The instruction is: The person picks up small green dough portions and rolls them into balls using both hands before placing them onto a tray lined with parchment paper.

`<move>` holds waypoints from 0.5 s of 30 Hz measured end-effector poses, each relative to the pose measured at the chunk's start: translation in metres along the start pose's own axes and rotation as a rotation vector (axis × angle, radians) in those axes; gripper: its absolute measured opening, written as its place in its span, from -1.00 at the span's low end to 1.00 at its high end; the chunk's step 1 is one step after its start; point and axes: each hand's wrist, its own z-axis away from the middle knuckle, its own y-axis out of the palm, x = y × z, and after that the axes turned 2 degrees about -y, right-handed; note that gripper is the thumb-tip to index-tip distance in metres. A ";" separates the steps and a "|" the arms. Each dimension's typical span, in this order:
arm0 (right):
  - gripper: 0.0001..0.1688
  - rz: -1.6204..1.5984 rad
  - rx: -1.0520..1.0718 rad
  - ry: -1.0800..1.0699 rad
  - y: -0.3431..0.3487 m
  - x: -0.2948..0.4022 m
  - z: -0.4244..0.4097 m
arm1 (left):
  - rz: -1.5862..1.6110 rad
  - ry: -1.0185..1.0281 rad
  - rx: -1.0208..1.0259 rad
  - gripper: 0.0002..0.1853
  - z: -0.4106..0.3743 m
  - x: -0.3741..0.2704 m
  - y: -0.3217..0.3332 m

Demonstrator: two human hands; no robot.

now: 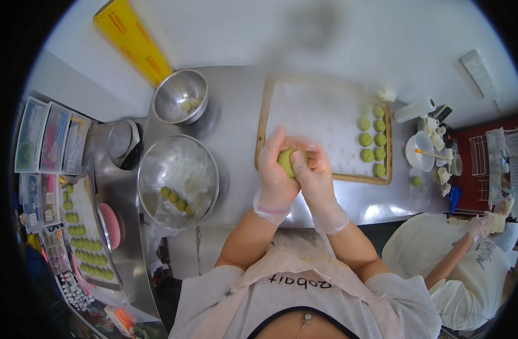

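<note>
Between my two gloved hands is a ball of green dough (287,162), held above the near edge of the steel table (238,169). My left hand (274,169) cups it from the left and from behind. The thumb of my right hand (318,171) presses on the ball, its other fingers curled. Both hands wear clear plastic gloves. Beyond them lies a wood-rimmed tray (262,114) lined with white paper. Several shaped green pieces (366,155) stand in two columns along its right side.
At left are a clear bowl (216,186) with plastic film and dough balls, and a steel bowl (157,106) behind it. A tray of green balls (115,282) and a scale (121,142) lie farther left. A white bowl (411,148) stands right; a co-worker (445,254) is nearby.
</note>
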 end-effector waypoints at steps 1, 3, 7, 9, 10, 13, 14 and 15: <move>-0.76 -0.086 0.015 0.063 0.001 0.004 0.002 | -0.016 0.014 0.003 -0.46 0.000 -0.003 0.002; -0.75 -0.072 0.006 0.117 0.008 0.012 -0.002 | -0.049 0.037 0.006 -0.45 0.001 -0.009 0.009; -0.68 -0.043 0.001 0.093 0.008 0.004 -0.002 | 0.008 0.006 0.122 -0.41 -0.001 -0.003 -0.008; -0.64 -0.174 -0.042 0.136 0.012 0.008 -0.002 | -0.043 0.032 0.155 -0.45 -0.005 -0.006 -0.013; -0.62 -0.269 -0.074 0.175 0.015 0.011 -0.001 | 0.062 0.037 0.110 -0.44 -0.006 -0.008 -0.011; -0.57 0.030 -0.225 -0.094 0.019 0.007 0.002 | 0.299 0.041 0.052 -0.37 -0.004 -0.016 0.003; -0.54 0.052 -0.168 -0.120 0.016 0.005 -0.001 | 0.329 0.039 0.080 -0.35 -0.002 -0.018 0.007; -0.51 0.073 -0.113 -0.141 0.010 0.000 -0.004 | 0.359 0.036 0.103 -0.34 0.000 -0.018 0.007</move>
